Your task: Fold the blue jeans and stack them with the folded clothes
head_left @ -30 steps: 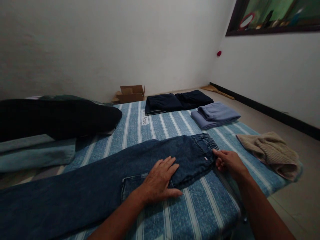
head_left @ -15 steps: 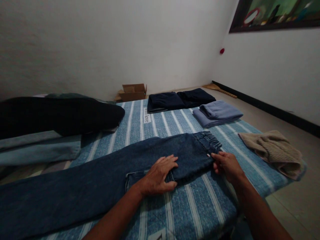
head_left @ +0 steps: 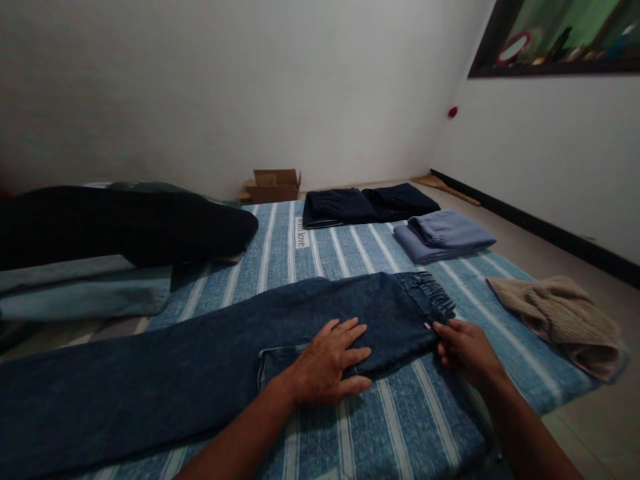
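A pair of dark blue jeans [head_left: 210, 353] lies lengthwise across the striped bed cover, its elastic waistband to the right and its legs running off to the left. My left hand [head_left: 327, 363] rests flat on the jeans near a stitched pocket, fingers spread, the thumb reaching past the lower edge. At the waistband's near corner, beside a small white tag, my right hand [head_left: 467, 350] pinches the denim between thumb and fingers.
Folded navy trousers [head_left: 340, 205] and folded grey-blue trousers [head_left: 443, 235] lie towards the back. A crumpled tan cloth [head_left: 565, 317] sits at the right edge. Dark and light clothes [head_left: 125, 223] are heaped on the left. A cardboard box [head_left: 274, 187] stands by the wall.
The view has shifted slightly, so everything appears a little further right. My left hand's fingers are spread a bit wider; my right hand keeps its pinch on the waistband.
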Action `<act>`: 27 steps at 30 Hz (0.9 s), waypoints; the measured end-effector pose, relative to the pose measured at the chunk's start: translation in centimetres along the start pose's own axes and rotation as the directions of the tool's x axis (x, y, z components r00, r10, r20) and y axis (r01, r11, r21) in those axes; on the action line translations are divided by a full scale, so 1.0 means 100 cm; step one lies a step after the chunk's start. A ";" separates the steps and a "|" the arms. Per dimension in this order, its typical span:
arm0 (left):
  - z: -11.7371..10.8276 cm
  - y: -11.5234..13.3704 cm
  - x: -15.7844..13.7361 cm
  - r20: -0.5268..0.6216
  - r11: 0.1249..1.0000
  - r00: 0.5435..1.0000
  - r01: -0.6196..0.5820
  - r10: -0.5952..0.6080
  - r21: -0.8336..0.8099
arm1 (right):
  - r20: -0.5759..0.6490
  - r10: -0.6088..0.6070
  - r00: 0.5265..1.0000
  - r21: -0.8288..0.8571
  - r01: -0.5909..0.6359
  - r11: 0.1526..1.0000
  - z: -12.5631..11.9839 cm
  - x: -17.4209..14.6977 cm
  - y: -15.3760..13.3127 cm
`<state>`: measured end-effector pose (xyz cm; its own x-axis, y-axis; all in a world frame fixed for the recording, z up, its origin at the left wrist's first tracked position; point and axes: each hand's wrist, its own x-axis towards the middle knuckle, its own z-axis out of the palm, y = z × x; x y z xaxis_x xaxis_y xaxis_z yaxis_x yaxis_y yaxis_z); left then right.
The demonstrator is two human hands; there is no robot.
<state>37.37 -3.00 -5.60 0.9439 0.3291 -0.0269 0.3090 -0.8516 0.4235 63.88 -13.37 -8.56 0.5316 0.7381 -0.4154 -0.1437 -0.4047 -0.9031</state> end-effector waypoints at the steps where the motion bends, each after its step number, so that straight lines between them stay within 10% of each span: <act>1: 0.000 0.000 0.000 -0.004 1.000 1.000 0.004 -0.004 -0.009 | -0.003 -0.025 1.000 -0.027 0.025 0.999 0.000 0.000 0.000; 11: -0.014 0.004 0.004 0.069 0.999 0.997 0.039 -0.036 -0.032 | 0.011 -0.057 0.998 -0.346 0.057 0.936 -0.004 0.004 0.006; 17: -0.035 0.018 0.056 0.113 0.983 0.994 -0.019 -0.002 0.180 | 0.020 -0.100 0.995 -0.354 0.100 0.930 -0.009 0.002 0.004; 27: 0.018 0.003 0.106 -0.135 0.937 0.963 -0.185 0.232 0.296 | 0.054 -0.090 0.995 -0.547 0.105 0.831 -0.014 0.012 0.025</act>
<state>47.67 -0.53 -7.35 0.9652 0.1743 0.1952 0.1498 -0.9796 0.1338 65.33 -14.26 -11.13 0.4966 0.7995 -0.3379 0.3925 -0.5540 -0.7342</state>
